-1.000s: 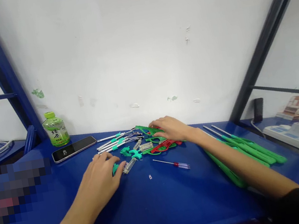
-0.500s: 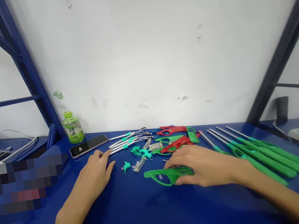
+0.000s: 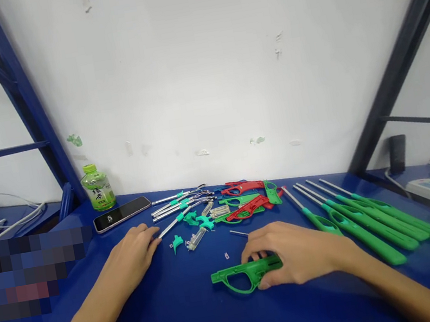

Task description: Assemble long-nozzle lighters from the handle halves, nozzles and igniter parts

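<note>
My right hand (image 3: 284, 254) grips a green lighter casing half (image 3: 235, 279) just above the blue table, its trigger loop pointing left. My left hand (image 3: 137, 251) pinches the near end of a metal lighter tube (image 3: 172, 225) with a teal collar, between thumb and fingertips. Several more tubes (image 3: 169, 208) with wires lie beyond it. Around the middle are teal triggers (image 3: 176, 242), a clear fuel tank (image 3: 197, 238) and a tiny metal piece (image 3: 226, 256). A thin metal rod (image 3: 238, 232) lies partly behind my right fingers.
Red and green casing halves (image 3: 250, 207) are heaped toward the wall. On the right lie several assembled green lighters (image 3: 369, 234). A phone (image 3: 122, 214) and a green tea bottle (image 3: 97, 189) stand at the back left of the blue table (image 3: 176, 321). Blue frame posts flank both sides.
My left hand has taken hold of one tube and drawn it out of the group toward me. My right hand has brought the green casing half slightly nearer to me.
</note>
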A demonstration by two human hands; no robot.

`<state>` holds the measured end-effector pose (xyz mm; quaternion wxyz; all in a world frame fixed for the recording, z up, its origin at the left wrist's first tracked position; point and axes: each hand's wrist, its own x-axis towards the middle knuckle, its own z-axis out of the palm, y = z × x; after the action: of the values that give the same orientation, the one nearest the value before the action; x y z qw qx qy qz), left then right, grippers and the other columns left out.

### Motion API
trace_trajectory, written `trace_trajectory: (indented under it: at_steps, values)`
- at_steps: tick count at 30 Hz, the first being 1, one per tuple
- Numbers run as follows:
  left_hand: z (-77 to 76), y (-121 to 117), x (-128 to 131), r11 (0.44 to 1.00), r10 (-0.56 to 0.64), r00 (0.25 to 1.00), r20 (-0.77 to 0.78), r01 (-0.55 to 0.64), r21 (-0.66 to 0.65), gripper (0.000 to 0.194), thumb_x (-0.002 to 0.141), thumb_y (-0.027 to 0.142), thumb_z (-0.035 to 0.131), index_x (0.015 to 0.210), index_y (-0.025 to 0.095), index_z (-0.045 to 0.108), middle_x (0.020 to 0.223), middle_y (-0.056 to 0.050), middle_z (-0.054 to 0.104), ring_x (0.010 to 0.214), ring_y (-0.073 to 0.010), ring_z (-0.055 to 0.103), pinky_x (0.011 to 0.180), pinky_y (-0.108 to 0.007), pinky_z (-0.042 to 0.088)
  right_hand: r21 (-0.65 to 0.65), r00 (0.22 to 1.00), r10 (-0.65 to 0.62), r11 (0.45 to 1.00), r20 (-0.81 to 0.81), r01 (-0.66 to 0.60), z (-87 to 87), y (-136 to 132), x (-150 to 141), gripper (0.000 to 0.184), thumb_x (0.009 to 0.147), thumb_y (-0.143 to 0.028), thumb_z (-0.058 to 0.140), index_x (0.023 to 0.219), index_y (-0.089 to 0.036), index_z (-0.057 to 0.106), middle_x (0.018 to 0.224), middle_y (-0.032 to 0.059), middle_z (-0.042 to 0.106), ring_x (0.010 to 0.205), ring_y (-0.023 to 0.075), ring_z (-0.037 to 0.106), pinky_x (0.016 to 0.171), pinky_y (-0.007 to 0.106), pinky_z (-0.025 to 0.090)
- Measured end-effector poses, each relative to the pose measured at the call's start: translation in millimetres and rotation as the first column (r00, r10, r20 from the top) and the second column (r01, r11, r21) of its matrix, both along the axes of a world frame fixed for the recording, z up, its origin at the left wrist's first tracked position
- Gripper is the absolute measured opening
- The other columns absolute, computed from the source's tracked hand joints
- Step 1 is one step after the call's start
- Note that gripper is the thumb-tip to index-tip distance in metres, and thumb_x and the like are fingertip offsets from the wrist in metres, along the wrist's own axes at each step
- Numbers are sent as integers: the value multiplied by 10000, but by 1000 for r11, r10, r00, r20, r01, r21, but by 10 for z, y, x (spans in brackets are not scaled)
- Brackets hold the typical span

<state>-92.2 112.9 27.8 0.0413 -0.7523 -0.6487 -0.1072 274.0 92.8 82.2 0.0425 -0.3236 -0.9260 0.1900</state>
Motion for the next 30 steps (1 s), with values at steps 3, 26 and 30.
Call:
trace_trajectory:
  at_steps: [3, 26, 30]
  values:
    - [-14, 3, 8, 1000, -11, 1000, 18, 11, -4, 521, 1009, 406, 314, 1157, 194, 765, 1122, -142, 739, 1099, -324, 696, 915, -432, 550, 44, 999, -33, 998, 0, 33, -23, -92, 12, 345, 900, -417, 850, 1208, -285, 765, 1144, 1, 768, 975, 222, 723, 835, 310, 489]
    - [546, -357, 20, 929, 135, 837, 530, -294, 227, 512, 872, 687, 524, 1053, 287, 787, 987, -9, 819, 831, -245, 725, 731, -304, 515, 79, 903, -300, 938, -308, 338, -670, -605, 98, 150, 1049, -323, 683, 1191, -304, 726, 1217, 22, 738, 1132, 243, 680, 1091, 427, 500]
    - [571, -437, -185, 978, 34, 767, 641, -156, 135, 562, 769, 776, 674, 1034, 299, 809, 1053, -9, 823, 911, -264, 729, 697, -287, 530, 57, 892, -315, 935, -325, 350, -664, -610, 94, 131, 1035, -318, 705, 1160, -297, 736, 1209, 24, 735, 1130, 241, 678, 1068, 400, 506]
